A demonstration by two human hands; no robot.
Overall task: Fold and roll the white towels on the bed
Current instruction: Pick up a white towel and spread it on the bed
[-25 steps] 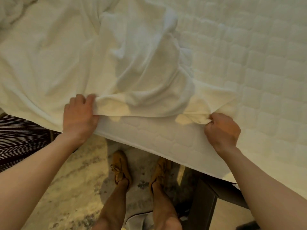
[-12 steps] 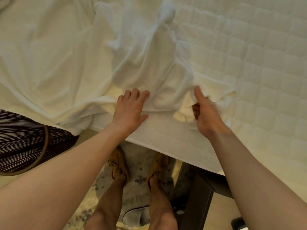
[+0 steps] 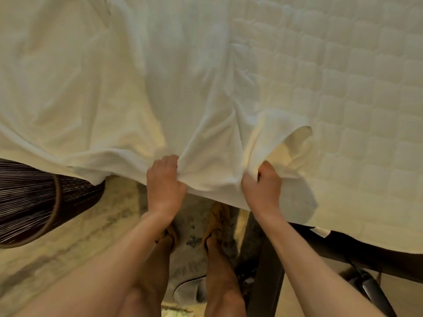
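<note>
Quilted bed point(image 3: 357, 92) carries the white towel point(image 3: 215, 133), crumpled at its near edge; left hand point(image 3: 165, 186) and right hand point(image 3: 263, 191) each clench the hem, probably to tug it flat for folding.

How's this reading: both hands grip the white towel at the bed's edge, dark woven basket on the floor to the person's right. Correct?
One point is wrong: the dark woven basket sits to the person's left, not right, as the head view shows. The left hand and right hand do grip the white towel at the edge of the bed.
</note>
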